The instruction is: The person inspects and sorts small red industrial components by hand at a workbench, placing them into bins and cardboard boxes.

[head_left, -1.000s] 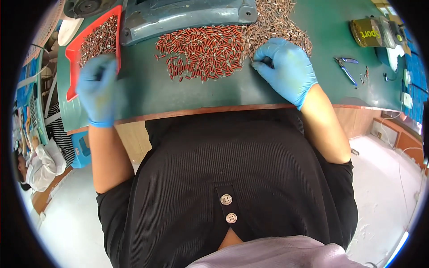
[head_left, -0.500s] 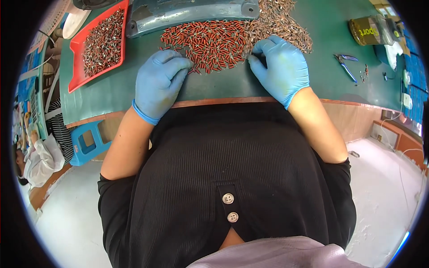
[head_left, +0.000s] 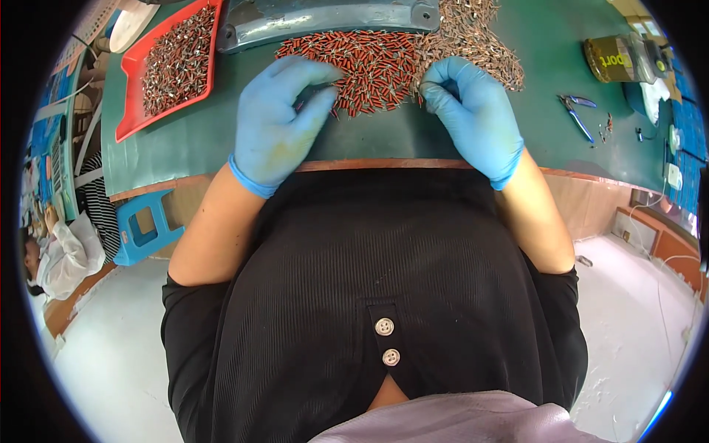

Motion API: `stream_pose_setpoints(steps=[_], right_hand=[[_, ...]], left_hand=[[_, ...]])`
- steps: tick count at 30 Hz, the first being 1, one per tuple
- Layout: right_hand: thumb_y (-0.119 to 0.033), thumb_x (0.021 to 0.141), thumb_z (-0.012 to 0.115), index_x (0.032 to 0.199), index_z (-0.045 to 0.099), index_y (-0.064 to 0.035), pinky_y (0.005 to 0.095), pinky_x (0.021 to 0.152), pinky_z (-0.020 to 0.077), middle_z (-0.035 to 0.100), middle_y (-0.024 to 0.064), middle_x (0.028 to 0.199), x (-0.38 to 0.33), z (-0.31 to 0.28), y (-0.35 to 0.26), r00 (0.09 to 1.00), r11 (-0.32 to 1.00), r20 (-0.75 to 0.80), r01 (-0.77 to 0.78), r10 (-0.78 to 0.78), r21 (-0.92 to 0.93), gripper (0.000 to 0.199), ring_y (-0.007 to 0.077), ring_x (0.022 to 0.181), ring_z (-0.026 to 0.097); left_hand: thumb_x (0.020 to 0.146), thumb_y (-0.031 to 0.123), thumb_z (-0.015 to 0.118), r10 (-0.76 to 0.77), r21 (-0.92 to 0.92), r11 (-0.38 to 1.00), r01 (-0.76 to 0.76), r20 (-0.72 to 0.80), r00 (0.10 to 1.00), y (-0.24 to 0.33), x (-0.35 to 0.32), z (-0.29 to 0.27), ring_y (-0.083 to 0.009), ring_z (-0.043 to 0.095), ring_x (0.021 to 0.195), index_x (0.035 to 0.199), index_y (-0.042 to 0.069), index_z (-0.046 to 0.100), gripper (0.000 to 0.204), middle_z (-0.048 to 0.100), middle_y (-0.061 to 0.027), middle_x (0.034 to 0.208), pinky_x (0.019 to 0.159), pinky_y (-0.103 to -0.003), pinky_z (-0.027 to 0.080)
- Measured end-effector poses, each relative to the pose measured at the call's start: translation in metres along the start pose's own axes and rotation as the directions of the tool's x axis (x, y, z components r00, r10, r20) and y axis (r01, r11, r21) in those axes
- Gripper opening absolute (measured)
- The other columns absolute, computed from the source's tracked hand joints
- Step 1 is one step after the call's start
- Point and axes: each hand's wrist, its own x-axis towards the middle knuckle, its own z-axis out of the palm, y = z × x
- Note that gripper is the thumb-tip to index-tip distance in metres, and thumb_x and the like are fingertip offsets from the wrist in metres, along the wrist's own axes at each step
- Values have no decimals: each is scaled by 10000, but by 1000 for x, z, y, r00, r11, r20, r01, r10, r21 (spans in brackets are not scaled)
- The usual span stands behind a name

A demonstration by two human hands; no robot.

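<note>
A pile of small red cylindrical parts with thin metal leads (head_left: 369, 66) lies on the green table in front of me. My left hand (head_left: 281, 125), in a blue glove, is at the pile's left edge. Its thumb and forefinger are apart, the tips close to the red parts. At the pile's right edge my right hand (head_left: 476, 122), also gloved in blue, has thumb and forefinger pinched together. A small red part (head_left: 422, 101) shows just under those fingertips. To the right of the red pile, a heap of brownish-copper parts (head_left: 480, 48) adjoins it.
A red tray (head_left: 127, 111) full of similar parts stands at the left. Behind the red pile sits a grey-blue metal casing (head_left: 317, 26). Blue-handled pliers (head_left: 578, 122) and a lidded jar (head_left: 613, 60) are at the right. A blue stool (head_left: 151, 229) stands below left.
My left hand has moved up and slightly right, its thumb and forefinger spreading from a pinch. My right hand has turned and drawn its fingertips together. The view has shifted slightly.
</note>
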Motion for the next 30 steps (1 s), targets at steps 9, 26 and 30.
stream_pose_setpoints(steps=[9,26,30], right_hand=[[-108,912,581,1062,555,52,231,671,455,568,76,852,3,1,-6,825,289,554,-560,112,777,221,129,717,506],[9,828,647,907,611,2,218,648,483,614,38,812,-3,23,-28,997,988,37,66,-72,137,87,87,694,576],[17,795,642,845,612,-14,229,587,462,590,42,749,-1,24,-25,979,982,70,190,-190,11,66,91,629,548]], left_hand=[[786,-2,654,140,-369,929,-26,285,948,22,21,5,-176,584,864,984,9,638,199,610,-93,929,778,-284,459],[753,47,670,52,-207,978,-23,138,989,16,0,8,-201,586,684,854,38,637,106,609,-81,792,626,-294,463],[757,60,660,111,-95,991,-98,147,983,6,-2,1,-231,602,725,837,20,634,94,621,-101,808,672,-315,476]])
